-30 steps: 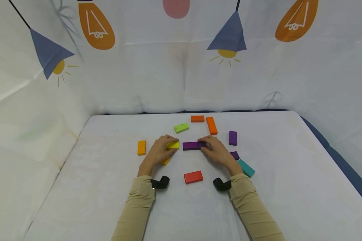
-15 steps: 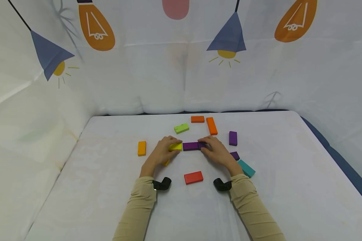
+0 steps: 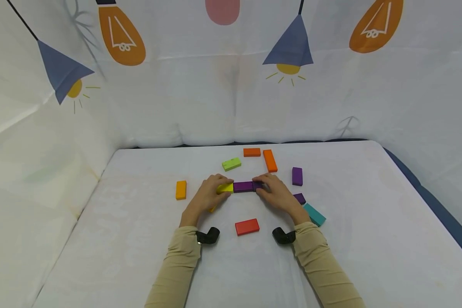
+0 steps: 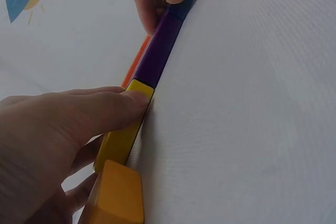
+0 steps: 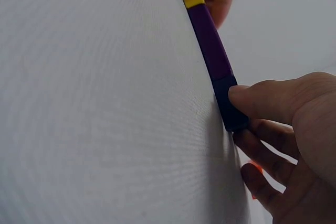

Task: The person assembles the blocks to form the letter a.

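While the frames from a second ago showed a gap between them, I now see the yellow block [image 3: 225,187] butted end to end against the purple block [image 3: 243,186] at the centre of the head view. My left hand [image 3: 205,196] has slid the yellow piece rightward; its thumb and fingers pinch that block's sides. My right hand [image 3: 275,192] has barely moved, fingers curled round the dark blue block [image 5: 230,109] at the row's right end. I judge the three-piece row now closed up. Another orange-yellow block [image 4: 116,195] lies under my left palm, and the red block [image 3: 247,226] sits below centre, untouched.
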`<control>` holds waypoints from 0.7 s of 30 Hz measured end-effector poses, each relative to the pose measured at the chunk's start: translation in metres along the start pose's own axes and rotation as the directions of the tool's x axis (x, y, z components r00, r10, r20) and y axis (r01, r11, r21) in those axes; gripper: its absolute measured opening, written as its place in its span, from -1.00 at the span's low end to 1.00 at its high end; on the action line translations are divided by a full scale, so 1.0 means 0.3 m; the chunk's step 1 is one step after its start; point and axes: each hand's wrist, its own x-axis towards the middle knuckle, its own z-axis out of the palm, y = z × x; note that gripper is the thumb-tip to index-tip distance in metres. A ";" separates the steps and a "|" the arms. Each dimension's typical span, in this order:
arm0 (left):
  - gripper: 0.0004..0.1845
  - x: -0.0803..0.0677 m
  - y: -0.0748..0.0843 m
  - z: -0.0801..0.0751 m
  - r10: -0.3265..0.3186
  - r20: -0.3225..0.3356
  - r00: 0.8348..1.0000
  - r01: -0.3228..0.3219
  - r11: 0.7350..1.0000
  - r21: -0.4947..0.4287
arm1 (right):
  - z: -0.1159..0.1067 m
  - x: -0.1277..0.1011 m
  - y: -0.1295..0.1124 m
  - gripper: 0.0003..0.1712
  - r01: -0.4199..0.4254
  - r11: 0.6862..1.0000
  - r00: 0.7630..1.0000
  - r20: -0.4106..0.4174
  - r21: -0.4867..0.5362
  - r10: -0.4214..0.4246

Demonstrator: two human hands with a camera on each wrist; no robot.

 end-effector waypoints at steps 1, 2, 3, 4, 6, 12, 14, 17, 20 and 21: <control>-0.61 0.001 0.000 0.001 0.001 -0.002 1.000 -0.001 1.000 0.002 | 0.000 0.000 0.001 -0.59 0.002 1.000 1.000 0.001 -0.001 -0.002; -0.61 0.001 -0.001 0.002 0.001 -0.005 1.000 -0.001 1.000 0.004 | 0.000 0.001 0.001 -0.59 0.002 1.000 1.000 0.000 0.000 -0.002; -0.61 0.001 -0.001 0.004 0.001 -0.009 1.000 -0.001 1.000 0.003 | 0.001 0.001 0.003 -0.59 0.002 1.000 1.000 0.000 0.002 -0.002; -0.61 0.002 -0.001 0.005 0.001 -0.013 1.000 -0.001 1.000 0.004 | 0.001 0.002 0.003 -0.60 0.002 1.000 1.000 -0.001 0.003 -0.002; -0.61 0.003 -0.002 0.009 0.003 -0.019 1.000 -0.003 1.000 0.007 | 0.002 0.003 0.005 -0.60 0.009 1.000 1.000 -0.005 0.005 -0.009; -0.60 0.000 0.000 0.004 0.013 -0.040 0.999 -0.011 0.999 0.048 | 0.005 0.013 0.002 -0.60 -0.002 1.000 1.000 0.000 0.000 0.002; -0.59 -0.001 0.004 0.001 0.009 -0.048 0.999 -0.006 0.999 0.052 | 0.004 0.014 -0.001 -0.59 -0.009 1.000 1.000 0.010 0.003 0.009; -0.59 -0.003 0.009 0.003 -0.003 -0.056 0.998 0.006 0.999 0.051 | -0.001 0.012 -0.003 -0.56 -0.005 1.000 1.000 0.017 0.009 0.004; -0.58 -0.003 0.017 0.008 -0.014 -0.057 0.998 0.017 0.999 0.050 | -0.012 0.005 -0.004 -0.56 -0.004 1.000 1.000 0.007 0.022 0.004; -0.58 -0.003 0.019 0.010 -0.019 -0.056 0.998 0.022 0.998 0.052 | -0.017 0.004 -0.003 -0.57 0.001 0.999 1.000 -0.003 0.032 -0.001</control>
